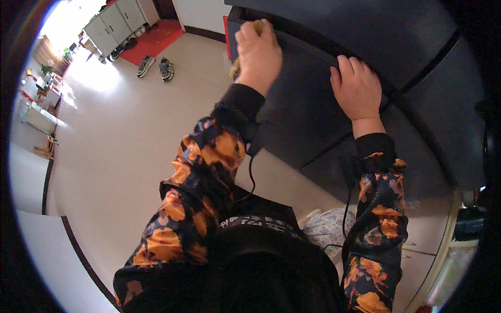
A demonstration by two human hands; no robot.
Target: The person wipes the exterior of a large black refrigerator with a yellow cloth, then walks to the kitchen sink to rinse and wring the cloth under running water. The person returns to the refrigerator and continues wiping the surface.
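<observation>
In front of me stands a dark grey multi-door cabinet, apparently a refrigerator, with black seams between its panels. My left hand is closed around a yellowish-brown cloth near the cabinet's upper left corner, by the recessed groove. Parts of the cloth poke out beside the palm and between the fingers; the rest is hidden. Further right, my right hand rests with its fingertips hooked over the edge of the same groove. Nothing is visible in that hand, though its fingertips are partly hidden.
Grey sneakers lie on the pale floor near a red mat. A white shoe cabinet stands beyond. A small wooden stool or chair is at the far left. Black cables hang from both sleeves.
</observation>
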